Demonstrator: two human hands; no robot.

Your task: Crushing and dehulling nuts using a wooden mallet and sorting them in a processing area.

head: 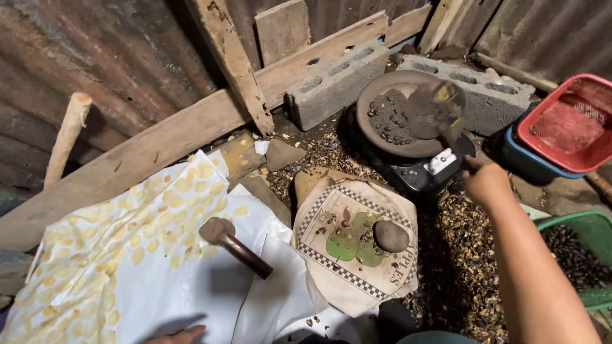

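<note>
My right hand [486,181] grips the handle of a dark flat spatula [436,109], its blade held over a round clay pan [382,137]. The pan holds dark roasted seeds [387,120] and rests on a small black stove [421,175]. My left hand [178,335] shows only as fingertips at the bottom edge, resting on a white cloth with yellow spots [127,255]. A hammer [233,245] with a brown handle lies on that cloth. A rounded stone [390,236] sits on a printed cloth pad [354,245].
Grey concrete blocks [335,83] and wooden planks [159,143] line the corrugated metal wall. A red basket [567,124] sits in a blue tub at the right. A green basket [574,255] holds dark seeds. Husks [459,255] litter the ground.
</note>
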